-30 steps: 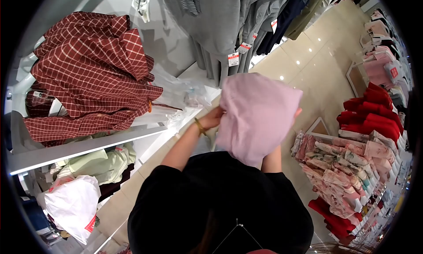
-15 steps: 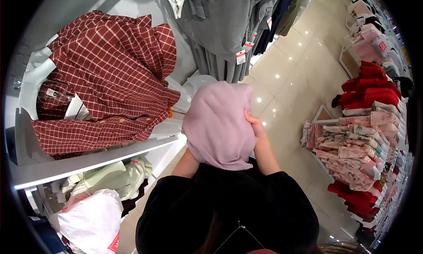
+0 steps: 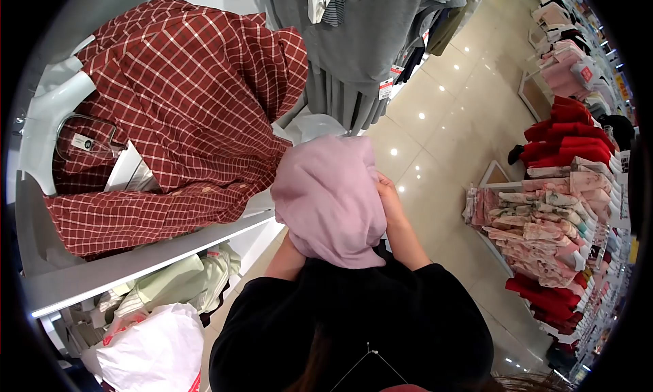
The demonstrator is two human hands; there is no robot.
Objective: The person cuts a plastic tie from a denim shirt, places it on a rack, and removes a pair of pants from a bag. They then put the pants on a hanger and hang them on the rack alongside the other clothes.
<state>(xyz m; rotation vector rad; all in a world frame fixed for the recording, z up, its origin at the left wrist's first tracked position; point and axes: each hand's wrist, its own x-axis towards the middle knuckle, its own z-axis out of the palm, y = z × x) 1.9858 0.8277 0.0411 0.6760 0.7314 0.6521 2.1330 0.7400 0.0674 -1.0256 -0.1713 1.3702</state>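
A soft, pale pink garment (image 3: 330,198), bunched up, is held in front of my chest; its exact kind does not show. My right hand (image 3: 389,200) grips its right edge, fingers curled onto the fabric. On the other side, my left hand is hidden beneath the cloth, and only the wrist (image 3: 289,254) shows below it. Just left of the garment, a red checked shirt (image 3: 197,99) lies spread over a white shelf, its sleeve end close to the pink fabric. White hangers (image 3: 64,106) sit at the shirt's left end.
Grey shirts (image 3: 354,45) with price tags hang ahead. Under the shelf edge (image 3: 143,259) are a white plastic bag (image 3: 153,348) and pale green clothes (image 3: 170,283). Racks of red (image 3: 568,137) and floral clothes (image 3: 537,222) line the right, across a shiny tiled floor (image 3: 435,133).
The pink garment has shifted slightly left and down in view and is reshaped a little. My right-hand fingers have moved in against its edge. The shelf and shirt appear nearer.
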